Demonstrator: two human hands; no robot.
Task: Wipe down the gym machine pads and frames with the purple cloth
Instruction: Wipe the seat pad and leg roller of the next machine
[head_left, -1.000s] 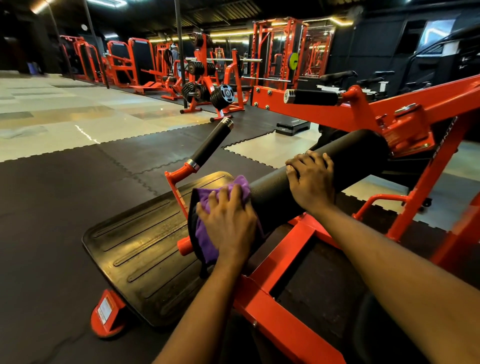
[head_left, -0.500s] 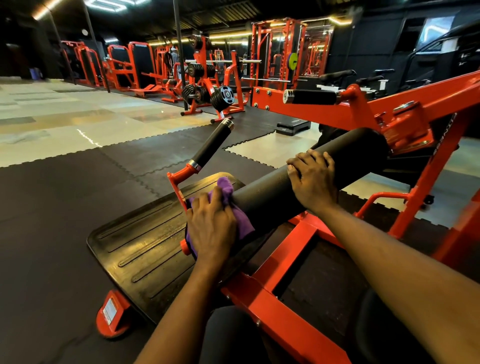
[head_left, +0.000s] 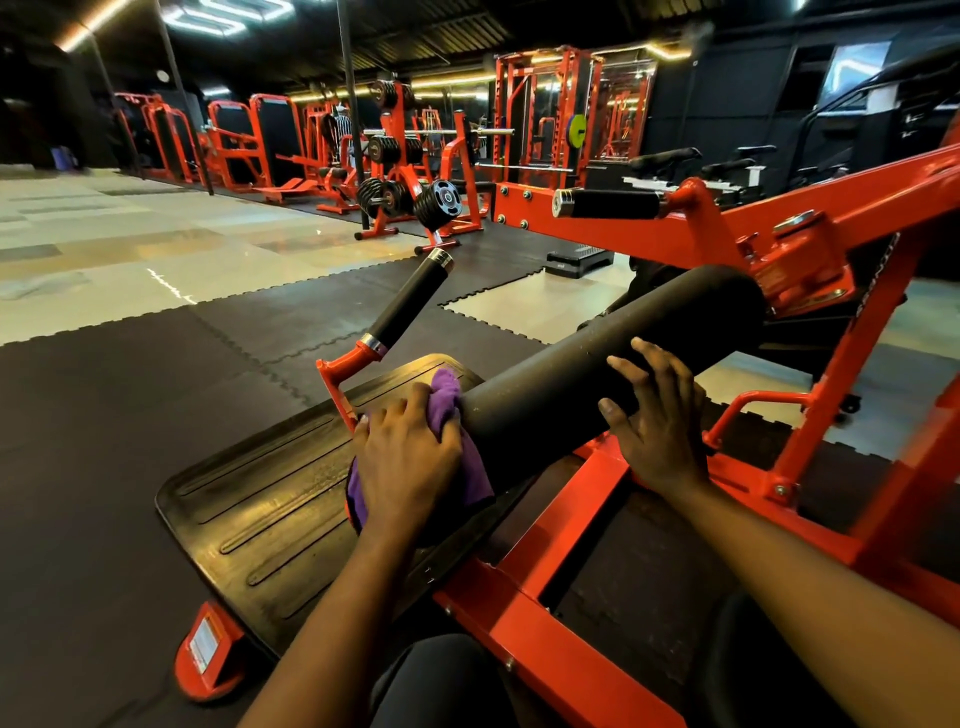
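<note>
The head view shows two hands, one purple cloth (head_left: 457, 395) and one black roller pad (head_left: 613, 364) on the orange machine frame (head_left: 566, 525). Two black grip handles are visible, one handle (head_left: 410, 304) rising beside the cloth, the other (head_left: 613, 203) further back on the frame. One ribbed black footplate (head_left: 260, 514) lies below. The left hand (head_left: 408, 462) is curled around the cloth, fingers closed over it, pressing it against the near end of the roller pad; purple shows above and below the hand. The right hand (head_left: 657, 421) rests on the pad further along, fingers spread and loosely bent over its top, clasping nothing else.
</note>
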